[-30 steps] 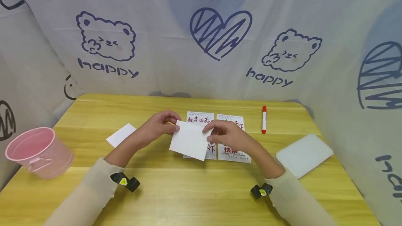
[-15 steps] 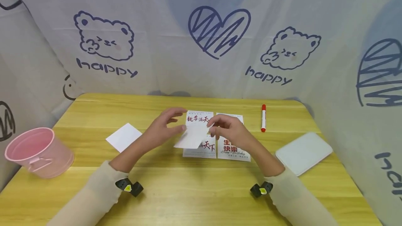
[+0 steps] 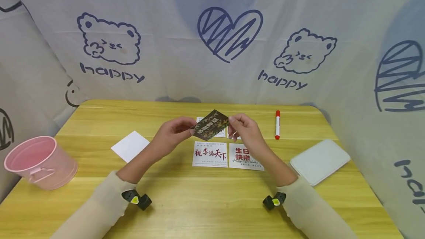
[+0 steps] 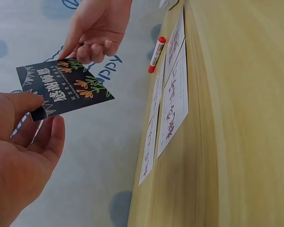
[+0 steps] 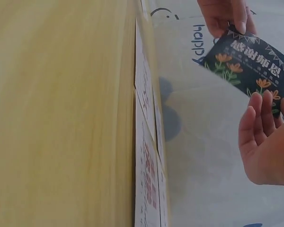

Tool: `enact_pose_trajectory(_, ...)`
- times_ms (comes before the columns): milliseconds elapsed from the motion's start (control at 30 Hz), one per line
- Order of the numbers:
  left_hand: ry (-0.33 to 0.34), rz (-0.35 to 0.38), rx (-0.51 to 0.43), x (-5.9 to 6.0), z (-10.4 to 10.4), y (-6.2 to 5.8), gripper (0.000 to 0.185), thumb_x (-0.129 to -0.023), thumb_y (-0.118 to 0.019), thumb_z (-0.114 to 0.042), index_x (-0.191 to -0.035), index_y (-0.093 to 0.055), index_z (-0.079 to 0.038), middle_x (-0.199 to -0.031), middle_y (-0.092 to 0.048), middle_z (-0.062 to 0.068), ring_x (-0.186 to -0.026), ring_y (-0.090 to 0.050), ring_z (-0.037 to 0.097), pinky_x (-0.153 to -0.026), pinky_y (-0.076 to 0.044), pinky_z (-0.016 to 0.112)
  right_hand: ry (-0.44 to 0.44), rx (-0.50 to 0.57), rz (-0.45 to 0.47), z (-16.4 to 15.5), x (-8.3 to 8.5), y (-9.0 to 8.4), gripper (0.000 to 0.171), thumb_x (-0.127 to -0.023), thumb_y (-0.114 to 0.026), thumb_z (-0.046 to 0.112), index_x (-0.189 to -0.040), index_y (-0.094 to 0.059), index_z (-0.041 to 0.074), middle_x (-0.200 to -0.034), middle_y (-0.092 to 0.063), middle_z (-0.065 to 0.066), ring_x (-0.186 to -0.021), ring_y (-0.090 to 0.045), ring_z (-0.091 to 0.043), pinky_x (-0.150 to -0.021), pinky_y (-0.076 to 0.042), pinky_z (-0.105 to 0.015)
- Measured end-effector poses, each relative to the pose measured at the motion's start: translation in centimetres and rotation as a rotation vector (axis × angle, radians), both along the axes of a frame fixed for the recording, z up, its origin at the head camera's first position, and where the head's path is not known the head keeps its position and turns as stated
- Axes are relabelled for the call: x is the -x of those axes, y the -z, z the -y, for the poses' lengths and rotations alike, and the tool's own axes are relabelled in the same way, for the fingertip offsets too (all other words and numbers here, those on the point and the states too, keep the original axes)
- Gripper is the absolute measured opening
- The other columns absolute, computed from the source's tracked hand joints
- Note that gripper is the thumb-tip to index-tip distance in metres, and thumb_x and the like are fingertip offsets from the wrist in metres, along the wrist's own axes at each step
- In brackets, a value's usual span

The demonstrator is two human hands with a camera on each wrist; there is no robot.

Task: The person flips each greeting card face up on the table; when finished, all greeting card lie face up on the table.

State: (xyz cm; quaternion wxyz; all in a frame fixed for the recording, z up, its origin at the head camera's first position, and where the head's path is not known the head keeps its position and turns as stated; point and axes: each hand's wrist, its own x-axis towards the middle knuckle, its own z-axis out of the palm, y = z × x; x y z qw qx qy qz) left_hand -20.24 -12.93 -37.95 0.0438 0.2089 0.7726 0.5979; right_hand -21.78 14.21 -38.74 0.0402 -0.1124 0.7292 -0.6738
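Gripping dark card (image 3: 210, 124) in both hands, "happy" backdrop (image 3: 282, 80) behind.

Bright even light all round, soft faint shadows under the arms, edges bowing outward, wrist views slightly soft

Backdrop cloth (image 3: 186, 47) reads "happy" twice; white card (image 3: 210, 153) "桃李满天下"; second white card (image 3: 246, 156) "生日快樂"; dark card (image 4: 62, 88) "感谢师恩".
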Motion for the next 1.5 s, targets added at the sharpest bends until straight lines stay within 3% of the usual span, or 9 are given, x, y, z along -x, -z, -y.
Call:
enact_pose_trajectory(100,-0.036,0.015,-0.004,0.1,0.2,-0.1,0.024,-0.091,-0.064,-0.015,-0.115,-0.065,-0.013,-0.109,-0.065,0.007,-0.098,-0.063,0.022,-0.088,-0.051,0.043,0.02,-0.073,-0.019,-0.3,0.2,0.1,0.037,-0.094,-0.058,0.04,-0.107,-0.06,0.006,-0.083,-0.059,-0.008,-0.07,-0.055,-0.017,-0.064,-0.051,-0.03)
enact_pose_trajectory(233,-0.015,0.043,0.009,0.2,0.4,-0.2,0.025,-0.092,-0.063,-0.015,-0.117,-0.064,-0.014,-0.112,-0.065,0.006,-0.101,-0.062,0.022,-0.088,-0.05,0.044,0.034,-0.177,-0.121,-0.6,0.1,-0.1,0.032,-0.095,-0.059,0.033,-0.118,-0.06,0.01,-0.095,-0.062,-0.008,-0.081,-0.058,-0.021,-0.072,-0.052,-0.037)
enact_pose_trajectory(400,0.047,0.048,0.105,0.3,0.7,-0.2,0.026,-0.093,-0.061,-0.01,-0.118,-0.065,-0.014,-0.118,-0.064,0.005,-0.106,-0.062,0.02,-0.087,-0.052,0.034,-0.105,-0.299,-0.211,0.4,-0.4,-1.0,0.043,-0.093,-0.063,0.031,-0.134,-0.053,0.023,-0.106,-0.063,-0.005,-0.094,-0.061,-0.023,-0.081,-0.052,-0.041)
enact_pose_trajectory(533,0.069,0.05,0.168,0.4,1.3,-0.1,0.026,-0.093,-0.061,-0.011,-0.118,-0.065,-0.015,-0.119,-0.064,0.004,-0.108,-0.061,0.02,-0.089,-0.051,0.035,-0.149,-0.385,-0.227,1.6,-0.3,-1.3,0.037,-0.092,-0.065,0.025,-0.129,-0.058,0.025,-0.101,-0.065,0.001,-0.087,-0.061,-0.019,-0.076,-0.054,-0.039)
enact_pose_trajectory(667,-0.001,0.044,0.228,1.1,2.6,-0.2,0.026,-0.093,-0.063,-0.017,-0.119,-0.064,-0.018,-0.114,-0.065,0.004,-0.105,-0.062,0.02,-0.086,-0.051,0.037,-0.137,-0.379,-0.206,3.1,1.1,-1.2,0.03,-0.091,-0.066,0.02,-0.121,-0.065,0.016,-0.099,-0.067,0.0,-0.082,-0.063,-0.02,-0.071,-0.056,-0.042)
enact_pose_trajectory(867,-0.104,0.051,0.271,4.4,5.0,-0.2,0.031,-0.094,-0.062,-0.022,-0.123,-0.061,-0.015,-0.114,-0.062,0.008,-0.1,-0.059,0.024,-0.086,-0.049,0.046,-0.096,-0.327,-0.141,6.1,4.9,-0.8,0.028,-0.089,-0.068,0.016,-0.117,-0.064,0.013,-0.1,-0.063,-0.006,-0.081,-0.065,-0.023,-0.071,-0.057,-0.039)
enact_pose_trajectory(1067,-0.141,0.095,0.278,8.3,7.4,0.8,0.033,-0.095,-0.06,-0.019,-0.126,-0.057,-0.008,-0.122,-0.055,0.015,-0.103,-0.056,0.029,-0.089,-0.046,0.051,-0.148,-0.302,-0.08,9.2,9.3,1.1,0.028,-0.088,-0.068,0.009,-0.116,-0.062,0.007,-0.097,-0.06,-0.011,-0.079,-0.065,-0.029,-0.075,-0.056,-0.044)
enact_pose_trajectory(1300,-0.152,0.163,0.38,11.6,8.8,2.4,0.03,-0.093,-0.059,-0.01,-0.123,-0.057,-0.002,-0.114,-0.058,0.019,-0.098,-0.057,0.029,-0.088,-0.049,0.045,-0.195,-0.543,-0.111,11.0,12.6,3.0,0.023,-0.088,-0.068,0.013,-0.111,-0.063,0.012,-0.093,-0.061,-0.004,-0.082,-0.061,-0.023,-0.07,-0.054,-0.033)
enact_pose_trajectory(1500,-0.114,0.149,0.481,13.0,9.4,3.5,0.029,-0.093,-0.06,-0.008,-0.119,-0.06,0.003,-0.112,-0.059,0.021,-0.095,-0.054,0.028,-0.085,-0.047,0.038,-0.205,-0.732,-0.103,12.0,14.0,3.8,0.019,-0.089,-0.066,0.013,-0.108,-0.064,0.013,-0.096,-0.062,0.0,-0.085,-0.058,-0.016,-0.073,-0.05,-0.028)
